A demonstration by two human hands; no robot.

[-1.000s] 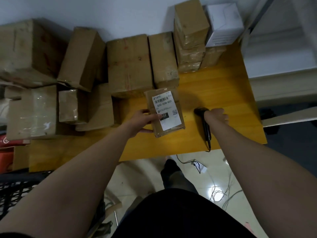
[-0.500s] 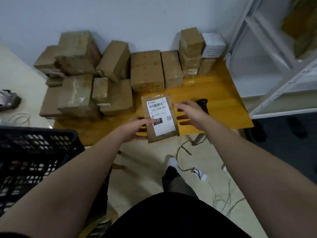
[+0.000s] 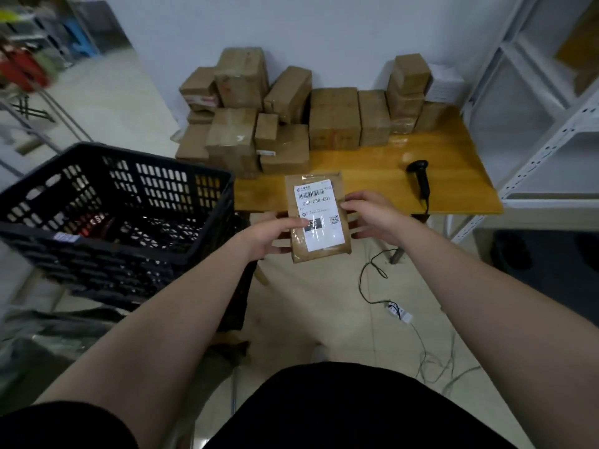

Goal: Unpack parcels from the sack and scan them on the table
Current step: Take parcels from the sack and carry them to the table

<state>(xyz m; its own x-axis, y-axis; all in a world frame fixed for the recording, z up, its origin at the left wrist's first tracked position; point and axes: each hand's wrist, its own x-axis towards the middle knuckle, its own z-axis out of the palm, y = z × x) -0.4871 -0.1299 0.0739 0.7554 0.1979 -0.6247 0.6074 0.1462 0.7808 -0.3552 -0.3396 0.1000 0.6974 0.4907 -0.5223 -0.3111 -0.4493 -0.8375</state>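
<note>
A flat brown parcel (image 3: 319,218) with a white barcode label is held in the air in front of the table's near edge. My left hand (image 3: 272,233) grips its left side with the thumb on the label. My right hand (image 3: 372,215) holds its right edge. The black handheld scanner (image 3: 421,178) lies on the yellow table (image 3: 453,176), to the right of the parcel and apart from both hands. No sack can be made out.
Several brown cardboard boxes (image 3: 334,118) are stacked along the table's back and left, with a white box (image 3: 445,82) at the back right. A black plastic crate (image 3: 120,215) stands at my left. White metal shelving (image 3: 551,124) rises on the right. Cables (image 3: 372,280) trail on the floor.
My right hand let go of the scanner on the table and came to the parcel's right edge. The parcel was lifted off the table toward me; the view pulled back and left.
</note>
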